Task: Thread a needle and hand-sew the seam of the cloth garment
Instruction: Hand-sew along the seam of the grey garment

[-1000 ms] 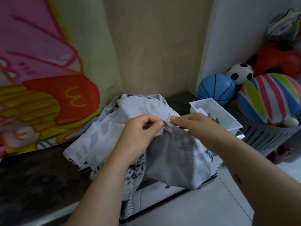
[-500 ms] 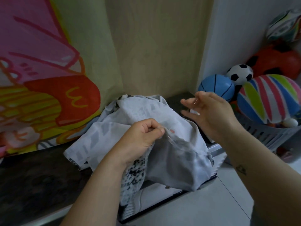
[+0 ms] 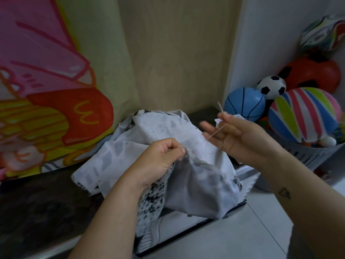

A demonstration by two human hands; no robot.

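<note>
The pale grey garment (image 3: 158,139) lies heaped on the dark desk (image 3: 37,202) toward its right end, with one dark fold hanging over the front edge of the desk. The left hand (image 3: 160,161) has its grip pressed together on a raised ridge of the cloth, the seam, thumb against curled fingers, so the fabric hangs down from the pinch. The right hand (image 3: 240,135) is lifted clear of the cloth, up and to the right of the left hand, palm turned inward with the lower fingers spread loose; its thumb and forefinger pinch the needle (image 3: 220,107), whose tip points up and away. A thin thread (image 3: 216,133) runs taut from the right hand down toward the pinched seam.
</note>
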